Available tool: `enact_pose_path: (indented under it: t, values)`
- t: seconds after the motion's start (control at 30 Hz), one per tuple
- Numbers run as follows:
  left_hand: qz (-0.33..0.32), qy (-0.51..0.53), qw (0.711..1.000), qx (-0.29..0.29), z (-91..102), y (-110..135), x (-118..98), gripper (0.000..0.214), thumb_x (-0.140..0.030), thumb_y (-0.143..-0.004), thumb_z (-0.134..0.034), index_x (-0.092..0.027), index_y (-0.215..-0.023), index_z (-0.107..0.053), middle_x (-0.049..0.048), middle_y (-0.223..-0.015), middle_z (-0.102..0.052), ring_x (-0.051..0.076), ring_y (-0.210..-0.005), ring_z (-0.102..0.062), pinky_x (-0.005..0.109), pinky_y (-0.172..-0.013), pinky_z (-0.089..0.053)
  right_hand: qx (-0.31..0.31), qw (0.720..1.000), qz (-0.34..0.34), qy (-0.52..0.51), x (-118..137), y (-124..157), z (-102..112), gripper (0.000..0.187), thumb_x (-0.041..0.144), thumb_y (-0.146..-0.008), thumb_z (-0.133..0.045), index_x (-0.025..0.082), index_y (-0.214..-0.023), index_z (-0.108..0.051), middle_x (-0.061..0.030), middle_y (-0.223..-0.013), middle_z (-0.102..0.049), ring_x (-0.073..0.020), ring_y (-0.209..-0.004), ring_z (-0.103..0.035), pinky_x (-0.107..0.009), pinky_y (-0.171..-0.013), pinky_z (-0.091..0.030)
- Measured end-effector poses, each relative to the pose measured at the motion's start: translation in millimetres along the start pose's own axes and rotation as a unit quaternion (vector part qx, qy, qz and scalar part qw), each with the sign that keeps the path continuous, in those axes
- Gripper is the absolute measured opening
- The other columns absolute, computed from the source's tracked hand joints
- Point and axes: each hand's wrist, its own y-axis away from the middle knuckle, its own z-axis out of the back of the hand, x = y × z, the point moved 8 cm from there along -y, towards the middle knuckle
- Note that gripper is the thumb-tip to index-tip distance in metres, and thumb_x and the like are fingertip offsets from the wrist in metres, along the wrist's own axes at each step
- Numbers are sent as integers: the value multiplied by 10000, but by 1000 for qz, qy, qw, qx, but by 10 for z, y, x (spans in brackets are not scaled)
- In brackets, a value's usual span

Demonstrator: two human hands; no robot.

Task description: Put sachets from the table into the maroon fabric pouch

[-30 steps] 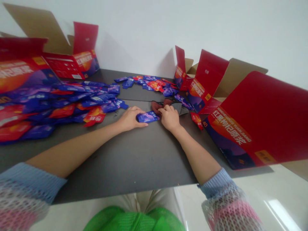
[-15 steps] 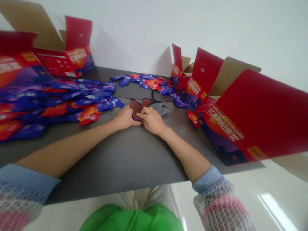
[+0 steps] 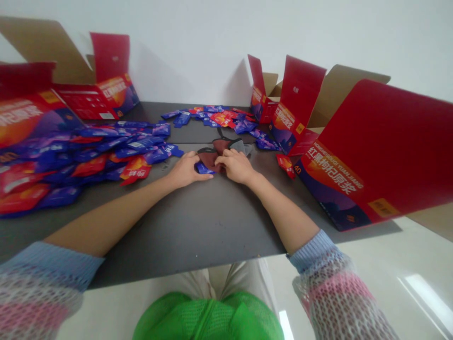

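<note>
While both hands meet over the middle of the counter [image 3: 212,217], the left hand [image 3: 184,171] has its grip closed on a blue sachet [image 3: 202,168], thumb above and fingers beneath. The sachet's free end points toward the right hand [image 3: 238,166]. That hand's grip is pinched together on the near edge of a maroon pouch [image 3: 211,157], which lies just behind both hands and touches the sachet. Whether the sachet's far end is inside the pouch or only under it I cannot tell. A grey pouch [image 3: 242,147] lies right behind the maroon one, touching it.

A second ago the sachet lay in full view between the two hands, with the pouch off behind the right hand. Half a second ago the pouch had come between the hands and hid nearly all of the sachet; now a blue corner shows again at the left fingertips.

A heap [image 3: 88,151] of sachets covers the counter to the left, a smaller scatter [image 3: 219,117] lies at the back, and open red boxes [image 3: 354,165] stand at the right.
</note>
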Motion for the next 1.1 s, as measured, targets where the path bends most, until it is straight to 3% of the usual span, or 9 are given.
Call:
enact_pose_path:
  t: [0.1, 0.17, 0.27, 0.33, 0.43, 0.57, 0.73, 0.93, 1.1]
  values:
    - [-7, -2, 1000, -11, 8, 1, -6, 641, -590, -653, -822, -181, -1132, -706, 111, -1162, -659, 325, -1170, -580, 467, -1068, -446, -26, 998, -47, 32, -154, 7, -7, 372, 145, -945, -475, 275, -1224, -683, -97, -1200, -636, -284, -1127, -521, -404, -854, -396]
    - [14, 20, 1000, -20, 7, 13, 28, 794, -576, -639, -846, -176, -1293, -643, 126, -1262, -647, 318, -1182, -595, 462, -1072, -450, -33, 996, -68, 42, -207, 7, -14, 370, 149, -960, -452, 257, -1241, -666, -110, -1240, -632, -294, -1152, -519, -411, -857, -401]
    - [58, 70, 995, -30, -16, 34, 96, 1223, -515, -601, -901, -174, -1598, -280, 143, -1326, -650, 295, -1168, -632, 446, -1049, -470, -29, 995, -78, 49, -210, 9, -23, 368, 155, -982, -418, 237, -1258, -647, -125, -1266, -627, -296, -1173, -511, -416, -868, -403]
    - [64, 107, 992, -30, -37, 39, 94, 1427, -459, -596, -923, -171, -1643, 3, 144, -1313, -677, 277, -1182, -644, 428, -1051, -469, -29, 995, -79, 51, -183, 13, -19, 374, 170, -996, -403, 238, -1279, -637, -128, -1276, -626, -296, -1179, -505, -419, -873, -402]
    - [58, 131, 989, -28, -45, 38, 46, 1512, -419, -623, -916, -162, -1608, 202, 177, -1374, -653, 280, -1237, -635, 423, -1068, -460, -29, 996, -79, 43, -120, 14, -17, 397, 212, -1009, -411, 256, -1347, -616, -127, -1299, -618, -298, -1188, -490, -409, -860, -399]
    - [55, 115, 991, -32, -14, 40, -38, 1529, -401, -627, -911, -184, -1587, 259, 219, -1516, -524, 315, -1296, -607, 442, -1090, -451, -19, 999, -42, 19, 80, -30, -45, 449, 251, -1017, -425, 294, -1441, -567, -121, -1219, -627, -283, -1132, -489, -377, -807, -376]
    - [49, 84, 993, -61, 33, 43, -112, 1501, -368, -643, -894, -183, -1583, 262, 232, -1557, -467, 353, -1362, -547, 458, -1094, -448, 5, 1000, 15, 1, 319, -113, -57, 423, 221, -993, -461, 275, -1379, -627, -113, -1163, -623, -256, -1065, -476, -343, -764, -335]
    - [73, 56, 993, -70, 56, 66, -102, 1511, -363, -642, -893, -154, -1583, 271, 201, -1428, -589, 369, -1257, -622, 429, -1029, -488, 78, 995, 69, -9, 413, -152, -47, 396, 164, -936, -500, 333, -1212, -729, -86, -1109, -632, -258, -1064, -479, -354, -791, -355]
    - [108, 51, 991, -61, 31, 71, -9, 1576, -378, -608, -922, -142, -1573, 302, 197, -1355, -636, 397, -1240, -626, 476, -1020, -497, 171, 983, 63, -9, 487, -238, -22, 310, 168, -894, -532, 318, -1025, -770, -66, -1185, -664, -297, -1131, -501, -452, -896, -409]
